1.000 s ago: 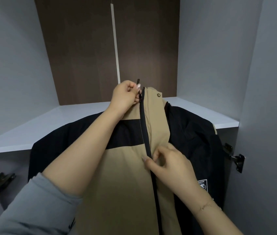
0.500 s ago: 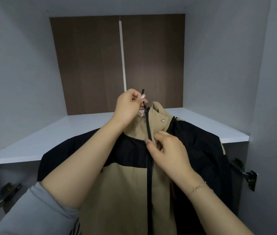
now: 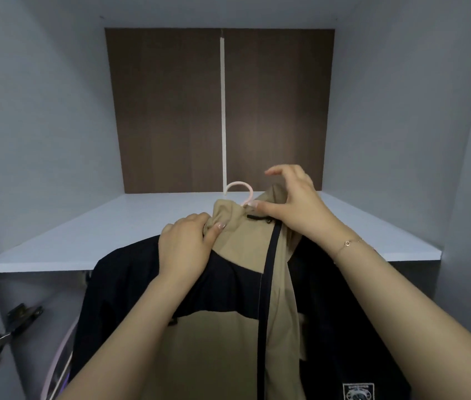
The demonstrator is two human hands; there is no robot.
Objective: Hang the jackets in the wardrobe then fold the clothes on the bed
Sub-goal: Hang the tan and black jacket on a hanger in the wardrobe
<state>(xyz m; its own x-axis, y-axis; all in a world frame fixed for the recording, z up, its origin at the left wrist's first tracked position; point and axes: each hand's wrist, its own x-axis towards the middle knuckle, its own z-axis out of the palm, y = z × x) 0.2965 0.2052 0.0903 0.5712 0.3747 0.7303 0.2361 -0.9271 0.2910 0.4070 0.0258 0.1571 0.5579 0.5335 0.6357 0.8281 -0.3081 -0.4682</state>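
Note:
A tan and black jacket (image 3: 228, 336) is held up in front of the open wardrobe, its black zipper closed to the collar. A pink hanger hook (image 3: 241, 187) sticks out above the collar. My left hand (image 3: 185, 243) grips the left side of the collar, thumb pressed into the cloth. My right hand (image 3: 295, 203) holds the right side of the collar, thumb on the front and fingers curved over the top. The jacket's lower part runs out of view.
A white wardrobe shelf (image 3: 84, 241) runs behind the jacket, with a brown back panel (image 3: 171, 111) above it. Grey side walls stand left and right. A metal door hinge (image 3: 3, 336) sits at lower left, and a pale hanger (image 3: 55, 368) shows below the shelf.
My left hand let go of the zipper pull and moved down to the collar's left side. My right hand rose from the zipper to the collar top. The pink hook came into view.

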